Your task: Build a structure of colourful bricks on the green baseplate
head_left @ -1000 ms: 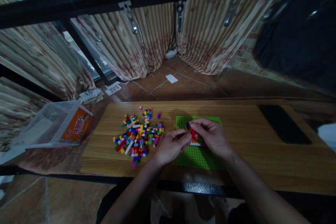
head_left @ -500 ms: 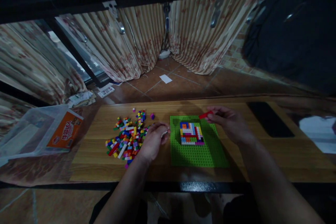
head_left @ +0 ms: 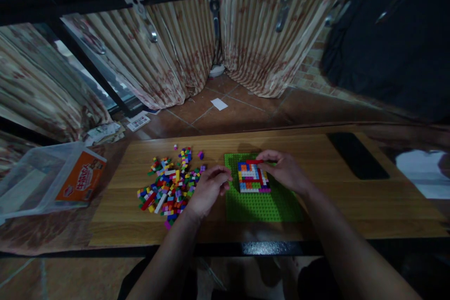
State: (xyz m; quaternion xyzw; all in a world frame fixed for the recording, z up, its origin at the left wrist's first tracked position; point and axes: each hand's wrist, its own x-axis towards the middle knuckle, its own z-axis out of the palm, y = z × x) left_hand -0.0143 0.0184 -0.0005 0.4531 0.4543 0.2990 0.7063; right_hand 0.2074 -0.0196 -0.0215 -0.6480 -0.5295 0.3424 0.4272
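My right hand [head_left: 283, 168] pinches a long red toy brick [head_left: 253, 161] at the far edge of a multicoloured block of bricks [head_left: 251, 185]. Whether the red brick touches the bricks below it, I cannot tell. The block sits on a green studded baseplate [head_left: 263, 213]. Just left of the baseplate, my left hand [head_left: 210, 187] is closed with its fingers curled together. What it holds, if anything, is hidden. Beside that hand spreads a pile of loose toy bricks [head_left: 167, 190] in many colours, partly covered by the hand.
A wooden table [head_left: 116, 201] carries everything. At its right lies a dark flat slab [head_left: 358, 155]. To the left stands a clear plastic bin [head_left: 38, 178] with an orange label. Curtains [head_left: 183, 56] hang beyond the table, and a white paper [head_left: 219, 104] lies on the floor.
My right hand has moved left with the red brick, from the baseplate's far right corner to over the block's far edge. My left hand stays about where it was. The view has shifted slightly.
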